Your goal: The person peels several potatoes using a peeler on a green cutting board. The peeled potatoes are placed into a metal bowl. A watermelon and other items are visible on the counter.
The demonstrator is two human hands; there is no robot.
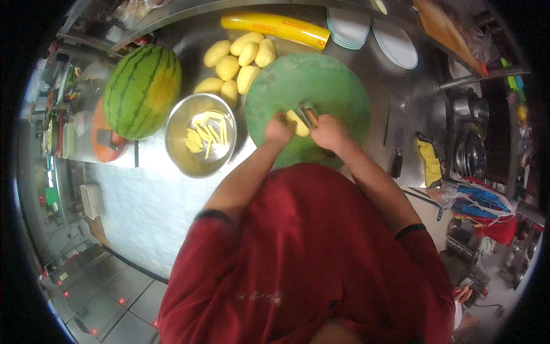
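Observation:
A peeled piece of potato (296, 123) rests on the round green cutting board (307, 75), gripped from the left by my left hand (278, 130). My right hand (330, 132) is closed around the brown handle of a cutter (307, 114), whose metal blade stands at the potato's right side. It looks like a crinkle cutter, though the edge is partly hidden. Left of the board, a steel bowl (175, 135) contains several ridged potato sticks and slices (208, 132). Behind the bowl lie several whole peeled potatoes (227, 67), some close against the board's edge.
A watermelon (144, 92) lies at the left, by an orange board (103, 146). A yellow plastic-film roll (275, 30) and stacked white plates (349, 28) sit at the back. To the right are a knife (396, 165) and a yellow cloth (428, 161). Another person's hand (463, 294) shows low right.

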